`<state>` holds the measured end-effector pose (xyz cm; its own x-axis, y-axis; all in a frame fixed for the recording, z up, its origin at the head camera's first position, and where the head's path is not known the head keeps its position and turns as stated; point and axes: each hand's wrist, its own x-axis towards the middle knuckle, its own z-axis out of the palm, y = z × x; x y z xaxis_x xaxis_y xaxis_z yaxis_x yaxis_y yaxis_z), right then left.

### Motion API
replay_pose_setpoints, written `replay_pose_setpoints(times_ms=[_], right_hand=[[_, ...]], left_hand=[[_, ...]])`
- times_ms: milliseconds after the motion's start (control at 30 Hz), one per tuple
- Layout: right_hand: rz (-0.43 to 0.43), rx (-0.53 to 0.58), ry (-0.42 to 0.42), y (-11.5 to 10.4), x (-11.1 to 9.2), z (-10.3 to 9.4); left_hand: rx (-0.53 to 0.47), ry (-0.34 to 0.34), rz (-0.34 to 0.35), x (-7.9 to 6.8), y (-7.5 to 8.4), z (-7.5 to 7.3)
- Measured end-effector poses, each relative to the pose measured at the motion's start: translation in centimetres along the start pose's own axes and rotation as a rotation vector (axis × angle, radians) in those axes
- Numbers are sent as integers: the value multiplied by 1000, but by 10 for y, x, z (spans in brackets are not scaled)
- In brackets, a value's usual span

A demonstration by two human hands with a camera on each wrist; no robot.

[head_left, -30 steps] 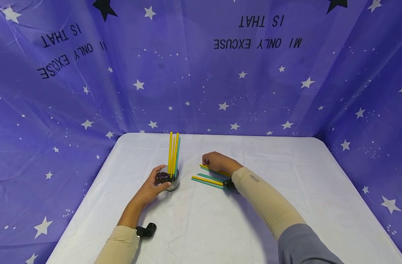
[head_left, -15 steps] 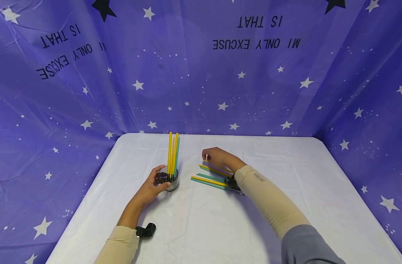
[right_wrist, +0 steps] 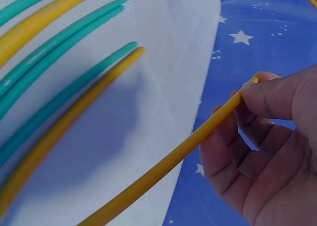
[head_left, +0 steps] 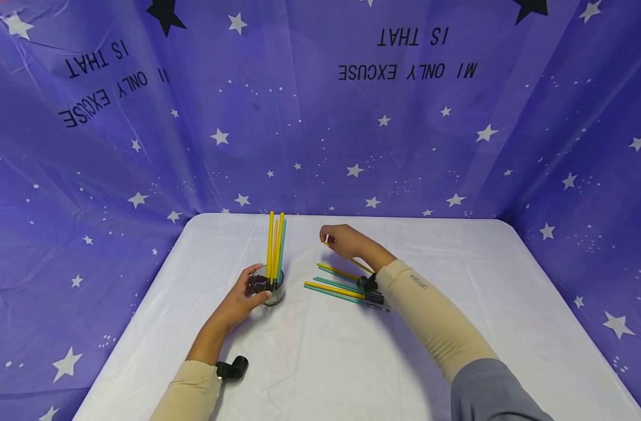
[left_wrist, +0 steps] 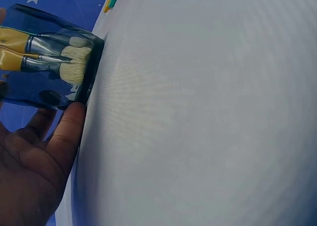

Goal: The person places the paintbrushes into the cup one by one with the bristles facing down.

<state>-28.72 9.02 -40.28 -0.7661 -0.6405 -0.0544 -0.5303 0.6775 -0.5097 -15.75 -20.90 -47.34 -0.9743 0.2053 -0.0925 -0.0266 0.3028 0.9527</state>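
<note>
My left hand (head_left: 241, 303) grips a dark see-through glass (left_wrist: 37, 94) that stands upright on the table. Inside it are several paintbrushes (head_left: 270, 248) with yellow and green handles; the left wrist view shows their pale bristles (left_wrist: 74, 67) at the bottom. Between thumb and fingers, my right hand (head_left: 343, 241) pinches the tip of a yellow paintbrush handle (right_wrist: 168, 164), which is raised above the table. Its bristle end is out of sight. Below that hand lie more yellow and green paintbrushes (head_left: 333, 287), their bristle ends partly hidden behind the wrist camera and forearm.
A white-covered table (head_left: 299, 368) spreads beneath both hands. Purple star-printed cloth (head_left: 299, 117) hangs behind it and at both sides. Black cameras (head_left: 235, 368) are strapped to the wrists.
My right hand has risen away from the row of paintbrushes, lifting one yellow paintbrush by its handle tip. The left hand and the glass have stayed in place.
</note>
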Motion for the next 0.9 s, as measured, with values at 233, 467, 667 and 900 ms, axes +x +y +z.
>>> replay_pose_setpoints(times_ms=[233,467,667,900], right_hand=[[-8,39,24,-8,-3,-13],[18,101,40,-15,-3,-22],[28,226,92,-19,-5,-26],[3,433,167,-30,-7,-30]], left_hand=[[7,1,-12,1,0,-1],[8,6,0,1,-1,-2],[10,3,14,1,-4,0],[8,7,-16,0,0,1]])
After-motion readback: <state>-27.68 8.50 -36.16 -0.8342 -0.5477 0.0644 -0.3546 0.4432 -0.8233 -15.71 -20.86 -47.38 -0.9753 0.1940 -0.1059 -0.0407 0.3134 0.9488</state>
